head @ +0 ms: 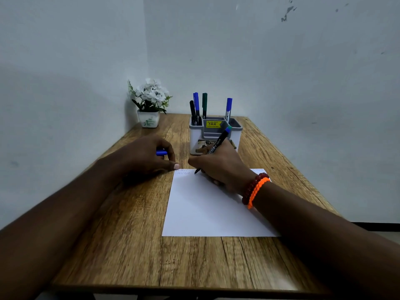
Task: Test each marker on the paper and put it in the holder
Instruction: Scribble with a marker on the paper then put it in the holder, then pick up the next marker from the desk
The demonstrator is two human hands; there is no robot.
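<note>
A white sheet of paper (207, 208) lies on the wooden table, with faint scribbles along its far edge. My right hand (220, 167) grips a black marker with a blue end (218, 141), its tip touching the paper near the far left corner. My left hand (149, 156) rests on the table beside that corner, its fingers curled round a blue cap (161, 152). Behind my hands stands the grey-and-white holder (234, 133). Several markers stand upright in it: black (192, 111), blue (196, 105), green (204, 103) and another blue (229, 108).
A small white pot of white flowers (150, 105) stands at the table's far left corner. The table (121, 234) is pushed into a corner of pale walls. Red and orange bracelets (255, 189) sit on my right wrist.
</note>
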